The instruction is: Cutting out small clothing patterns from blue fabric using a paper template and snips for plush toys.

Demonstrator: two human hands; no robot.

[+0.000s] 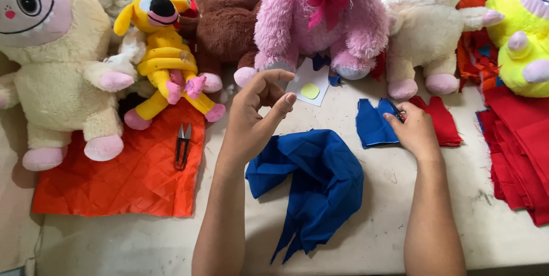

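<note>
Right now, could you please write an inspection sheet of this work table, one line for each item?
Surface: pale table, marked and lightly stained.
Job's things: small blue cut piece under the right hand; crumpled blue cloth between the forearms.
Clutter: orange cloth with thread snips on it; red cut piece; red fabric stack; white card with yellow circle; row of plush toys along the back.
Grippers: left hand raised, fingers curled, holding nothing; right hand pressing the blue piece, a dark tool at its fingertips.
Cables: nothing seen.
Surroundings: nothing seen beyond the table.
</note>
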